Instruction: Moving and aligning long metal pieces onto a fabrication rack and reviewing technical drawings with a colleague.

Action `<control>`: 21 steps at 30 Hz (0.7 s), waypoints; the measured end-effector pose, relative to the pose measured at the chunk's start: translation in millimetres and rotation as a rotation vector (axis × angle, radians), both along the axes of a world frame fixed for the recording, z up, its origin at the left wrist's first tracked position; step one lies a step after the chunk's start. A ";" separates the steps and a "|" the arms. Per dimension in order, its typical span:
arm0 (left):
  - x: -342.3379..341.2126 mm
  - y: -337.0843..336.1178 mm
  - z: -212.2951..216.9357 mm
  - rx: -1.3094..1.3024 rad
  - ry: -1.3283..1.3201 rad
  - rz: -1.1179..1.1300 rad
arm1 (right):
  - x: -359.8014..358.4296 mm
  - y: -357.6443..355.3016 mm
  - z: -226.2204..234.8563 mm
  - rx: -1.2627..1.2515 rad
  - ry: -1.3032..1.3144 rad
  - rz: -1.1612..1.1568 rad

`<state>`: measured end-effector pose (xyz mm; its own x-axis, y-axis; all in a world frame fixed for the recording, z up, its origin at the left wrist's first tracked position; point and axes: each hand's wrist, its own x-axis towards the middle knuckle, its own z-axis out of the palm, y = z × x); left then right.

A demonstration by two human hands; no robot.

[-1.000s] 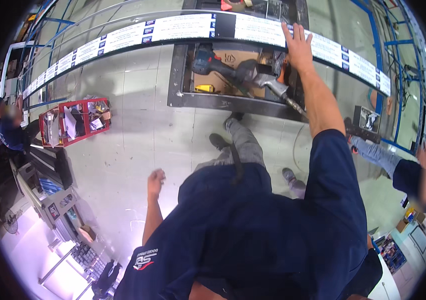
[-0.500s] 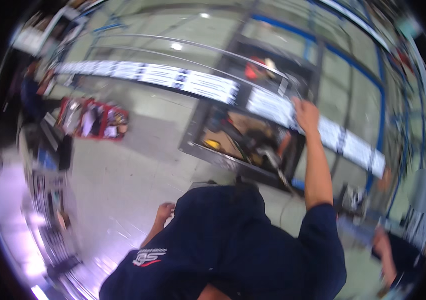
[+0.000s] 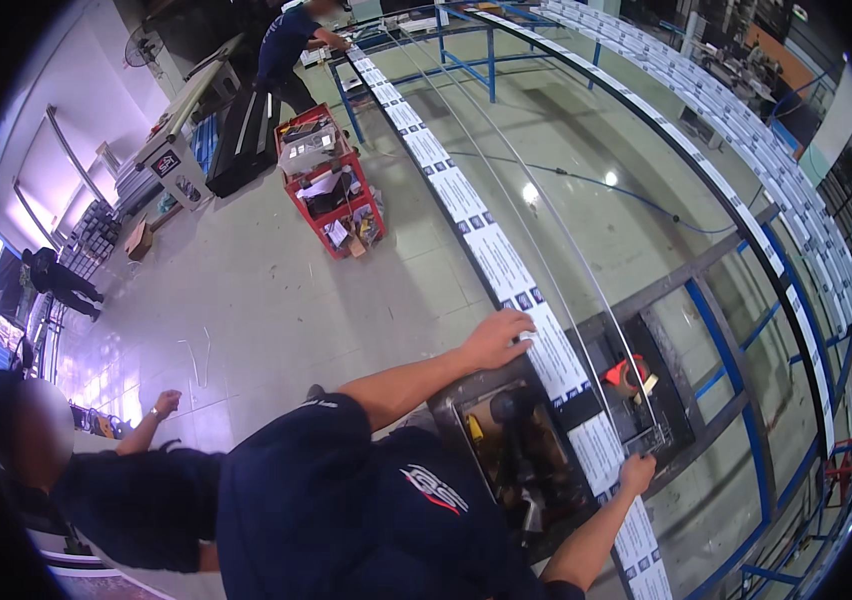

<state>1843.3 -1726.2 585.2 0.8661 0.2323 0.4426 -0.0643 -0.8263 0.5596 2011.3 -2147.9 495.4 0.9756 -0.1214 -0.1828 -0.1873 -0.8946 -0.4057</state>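
A long dark profile bar (image 3: 461, 200) with white printed film on its face runs from the far end of the bench toward me. My left hand (image 3: 499, 338) lies over the bar's near stretch, its fingers bent across the film. Farther along to the right, my right hand (image 3: 636, 473) is closed at the bar's right edge; what its fingers hold is hidden. Just beyond it are the near ends of thin metal rods (image 3: 586, 265), which run alongside the bar. Under the bar, a dark tool tray (image 3: 476, 480) holds several tools, among them a yellow one (image 3: 474, 428).
At the bar's far end a co-worker (image 3: 291, 40) has a hand on it. Another person (image 3: 136, 500) stands close on my left. A red tool cart (image 3: 334, 195) is left of the bar. A second film-covered bar (image 3: 736, 200) lies on the blue frame (image 3: 746, 375) at right.
My view has swung, so the bar now runs away from me toward the far top. My left hand has come from my side onto the bar. My right hand has shifted to the bar's right edge.
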 end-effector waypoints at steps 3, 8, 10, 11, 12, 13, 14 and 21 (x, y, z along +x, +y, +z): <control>64.7 33.5 -12.4 0.103 0.065 -0.078 | 0.5 2.5 3.4 -0.009 0.039 -0.007; 136.3 85.9 -58.9 0.291 0.481 -0.126 | 3.8 1.8 -10.9 0.018 0.047 -0.057; 145.1 100.0 -76.4 0.287 0.422 -0.123 | 0.8 -1.7 -18.9 0.026 0.028 -0.068; 144.6 104.7 -83.3 0.289 0.368 -0.119 | -0.7 -6.3 -25.9 0.009 -0.016 -0.046; 143.0 106.5 -86.3 0.306 0.250 -0.091 | -1.3 -6.9 -30.1 -0.008 -0.057 -0.028; 141.1 107.4 -83.7 0.300 0.252 -0.084 | -0.4 -5.4 -29.5 -0.013 -0.056 -0.019; 138.4 107.8 -78.7 0.308 0.282 -0.094 | -3.6 4.4 -13.8 0.060 -0.018 -0.027; 135.8 104.5 -55.7 0.290 0.327 -0.028 | -2.6 3.7 -22.6 0.133 0.027 -0.021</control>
<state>1979.1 -1621.7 529.5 0.9757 0.1130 0.1878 0.0526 -0.9526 0.2997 2008.6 -2144.2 472.9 0.9677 -0.1148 -0.2245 -0.2179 -0.8290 -0.5150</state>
